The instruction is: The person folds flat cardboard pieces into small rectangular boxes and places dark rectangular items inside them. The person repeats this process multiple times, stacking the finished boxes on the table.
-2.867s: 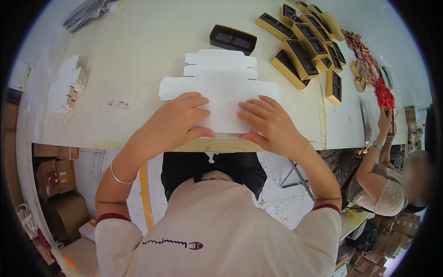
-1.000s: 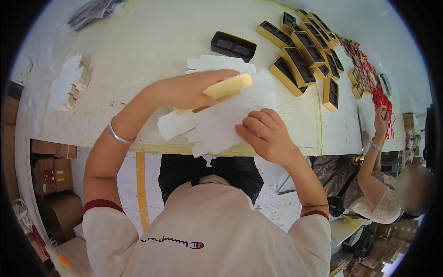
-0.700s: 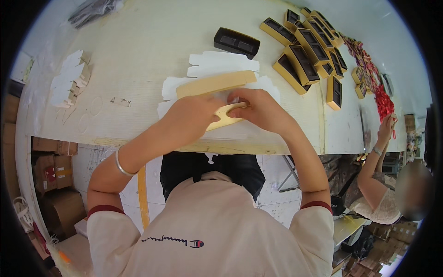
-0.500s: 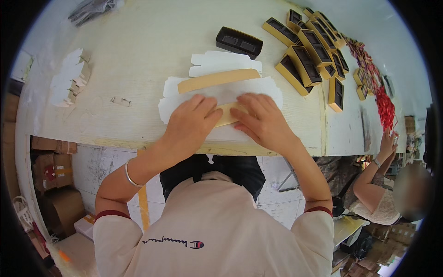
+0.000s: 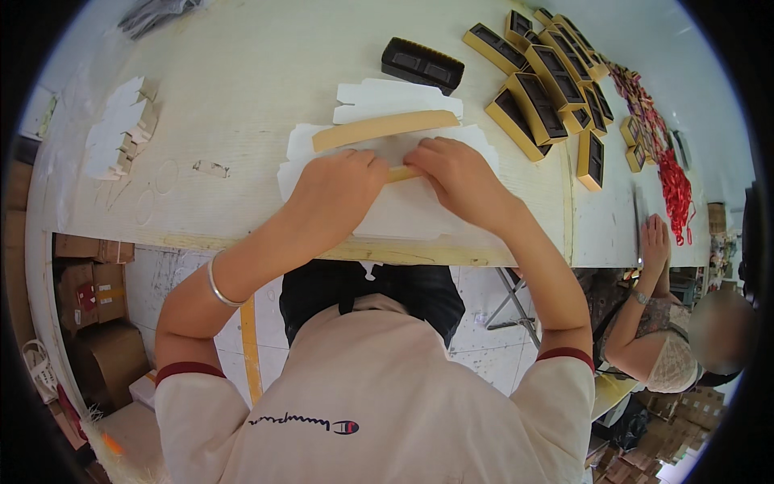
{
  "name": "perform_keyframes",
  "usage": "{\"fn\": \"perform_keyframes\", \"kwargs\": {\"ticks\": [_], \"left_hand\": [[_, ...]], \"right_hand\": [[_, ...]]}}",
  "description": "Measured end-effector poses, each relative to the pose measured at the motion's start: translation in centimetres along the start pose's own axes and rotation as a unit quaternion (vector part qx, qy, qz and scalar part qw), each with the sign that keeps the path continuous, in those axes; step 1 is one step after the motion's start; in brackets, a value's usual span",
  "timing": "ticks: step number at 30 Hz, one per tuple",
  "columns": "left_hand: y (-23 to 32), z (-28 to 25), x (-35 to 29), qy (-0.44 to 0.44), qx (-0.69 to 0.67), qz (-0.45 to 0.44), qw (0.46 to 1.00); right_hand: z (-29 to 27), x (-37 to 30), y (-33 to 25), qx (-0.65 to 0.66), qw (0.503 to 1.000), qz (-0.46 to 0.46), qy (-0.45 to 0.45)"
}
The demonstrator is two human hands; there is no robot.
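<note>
A flat cardboard box blank [image 5: 310,141], white with gold panels, lies before me on the table. Its far gold panel [image 5: 385,129] stands partly raised. My left hand [image 5: 343,181] and my right hand [image 5: 459,177] are side by side on the near gold panel [image 5: 403,173], fingers bent and gripping its edge. Much of that panel is hidden under the fingers. Just beyond lies more white card [image 5: 395,98] with notched ends; whether it belongs to the same blank I cannot tell. Behind it sits a black plastic tray insert [image 5: 422,66].
Gold boxes with black inserts [image 5: 536,105] are heaped at the far right, near red ribbons [image 5: 676,189]. White folded cartons [image 5: 121,133] stand at the left. Another person [image 5: 645,323] works at the right. Brown cartons [image 5: 101,294] are stacked below the table's left end.
Both my hands have moved slightly away from me, curling over the near gold panel, which now shows less. The far gold panel looks more raised. The other person's hands have shifted left.
</note>
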State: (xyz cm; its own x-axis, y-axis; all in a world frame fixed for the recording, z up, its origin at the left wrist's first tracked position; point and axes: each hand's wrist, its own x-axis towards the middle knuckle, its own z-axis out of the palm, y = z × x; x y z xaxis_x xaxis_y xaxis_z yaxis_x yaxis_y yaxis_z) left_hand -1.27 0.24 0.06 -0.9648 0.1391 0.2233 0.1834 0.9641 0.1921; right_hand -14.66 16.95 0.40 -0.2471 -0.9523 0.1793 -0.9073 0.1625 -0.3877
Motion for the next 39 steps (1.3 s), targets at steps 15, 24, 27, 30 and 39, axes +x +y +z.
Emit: {"fn": "perform_keyframes", "kwargs": {"ticks": [15,24,27,30,39], "left_hand": [[-4.6,-2.2,2.3,-0.026,-0.227,-0.072,0.971],[-0.4,-1.8,-0.6,-0.117,-0.334,-0.041,0.934],[-1.0,-2.8,-1.1,-0.146,-0.479,0.026,0.865],[-1.4,-1.6,-1.5,-0.106,-0.394,0.076,0.91],[1.6,0.2,-0.6,-0.002,-0.289,0.01,0.957]], "right_hand": [[0.5,-0.8,-5.2,-0.182,0.983,0.002,0.004],[2.1,-4.6,-3.8,0.134,0.981,-0.089,0.107],[2.6,-5.3,-2.8,0.18,0.976,-0.026,0.122],[2.5,-4.6,-3.6,0.18,0.977,0.056,0.101],[0.9,-3.5,-4.9,0.256,0.958,0.129,0.028]]}}
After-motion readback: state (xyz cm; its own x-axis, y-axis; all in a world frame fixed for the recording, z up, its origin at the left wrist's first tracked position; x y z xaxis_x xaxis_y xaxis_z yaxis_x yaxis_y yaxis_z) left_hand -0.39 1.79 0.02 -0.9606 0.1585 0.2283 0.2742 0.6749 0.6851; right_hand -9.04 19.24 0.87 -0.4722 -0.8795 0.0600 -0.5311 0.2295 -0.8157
